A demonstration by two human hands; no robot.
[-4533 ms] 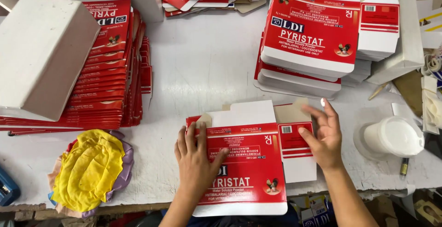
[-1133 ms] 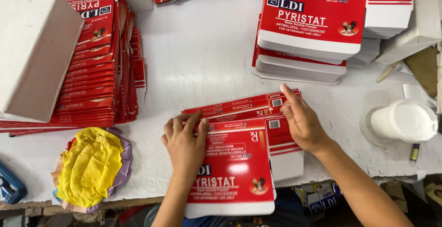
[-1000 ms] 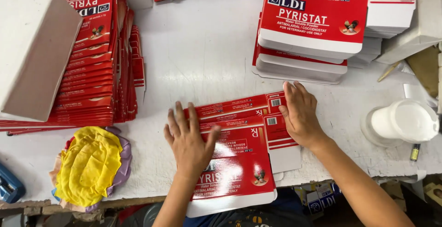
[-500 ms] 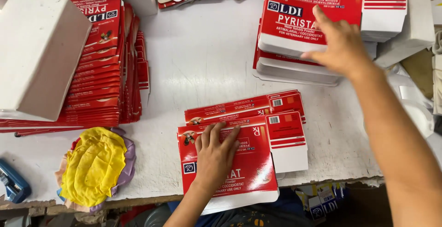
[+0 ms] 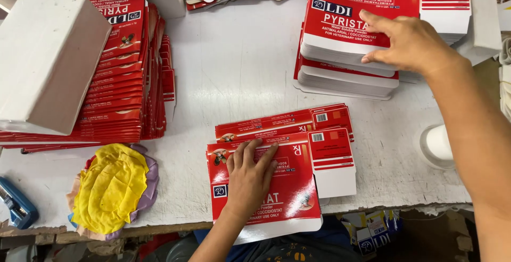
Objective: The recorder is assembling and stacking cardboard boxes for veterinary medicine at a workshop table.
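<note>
View from the head camera, read from left to right. At the far left a white block [image 5: 45, 62] rests tilted on a tall stack of red cartons [image 5: 125, 76], whose flat sheets fan out toward the right. Below them, at the near edge of the white table [image 5: 234, 65], lie a blue tool [image 5: 16, 204] and a bundle of yellow and purple cloth [image 5: 112, 187].

In the middle, near the front edge, lies a red and white flat carton [image 5: 295, 187]. Its long axis runs from the person outward across the table, its near end overhangs the table edge, and its white flap [image 5: 335, 179] points to the right. A second flat carton [image 5: 282, 123] lies partly beneath its far end, with its long axis running left to right and slightly tilted. The left hand [image 5: 250, 179] lies palm down on the near carton, fingers spread flat and pointing away from the person; it presses the sheet and grasps nothing.

At the upper right stands a stack of unfolded cartons [image 5: 346, 70], printed side up. The right hand [image 5: 410, 41] rests on the top sheet, thumb at the near edge of the stack and fingers extended over the top; whether it pinches a sheet cannot be told. A white cup [image 5: 437, 144] stands at the right, partly hidden by the right forearm.
</note>
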